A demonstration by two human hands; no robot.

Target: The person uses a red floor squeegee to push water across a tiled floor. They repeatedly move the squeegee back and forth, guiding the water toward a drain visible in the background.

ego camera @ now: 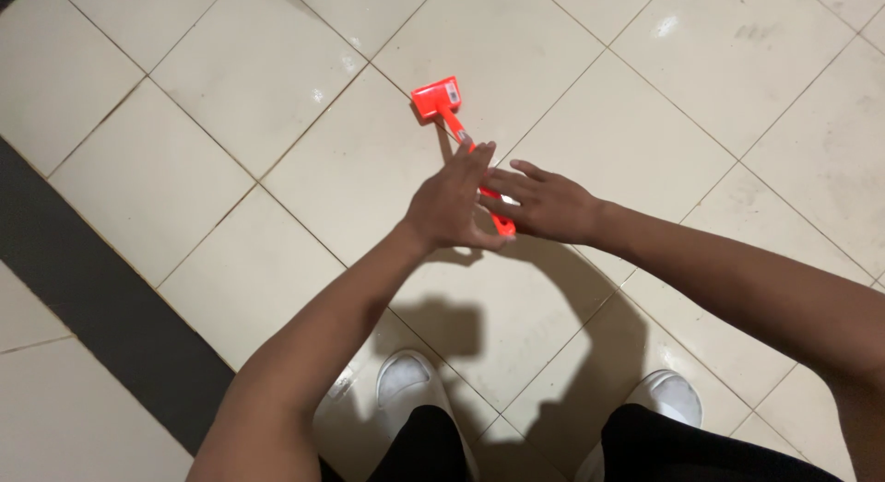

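Both hands meet on the handle of an orange-red scraper [449, 123]: the left hand [452, 207] and the right hand [546, 204] have fingers closed about the handle, which they largely hide. The tool's flat head points to the far left above the pale floor tiles [645, 76]. Two white shoes [406, 379] stand near, and a dark floor strip [83, 288] runs at left

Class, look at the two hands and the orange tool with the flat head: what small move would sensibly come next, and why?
Probably settle the grip: both the left hand and right hand meet on the handle of the orange tool, whose flat head sticks out beyond the fingers above the tiled floor. The left hand's fingers look loosely extended, so closing them round the handle would steady it.
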